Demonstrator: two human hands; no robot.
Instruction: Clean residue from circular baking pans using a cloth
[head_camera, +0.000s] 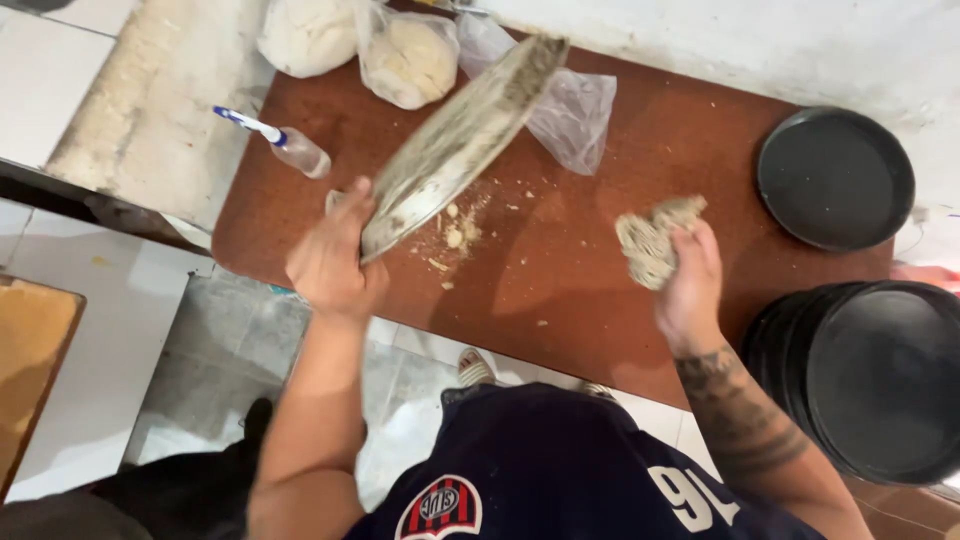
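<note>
Left hand (328, 262): closed around the near rim of a round metal tray (462, 140), which is tipped up on edge over the brown table (600, 290), its crusted face turned toward the right.

Right hand (690, 285): fingers clamped on a ragged grey-beige lump of dough (652, 240), held just above the tabletop to the right of the tray.

Beneath the tray's lower edge: a scatter of pale crumbs (455, 236) on the wood.

Far side of the table: two clear bags of dough (410, 58), white and cream, and an emptier clear bag (575, 115) behind the tilted tray, possibly touching it, though the blur makes that hard to judge.

Left end: a small clear squeeze bottle (290, 148) with a blue-and-white nozzle, lying on its side at the table's edge.

Right end: one black round pan (835, 178) flat on the table; a stack of black pans (880, 380) lower down, beside the person's right forearm.
</note>
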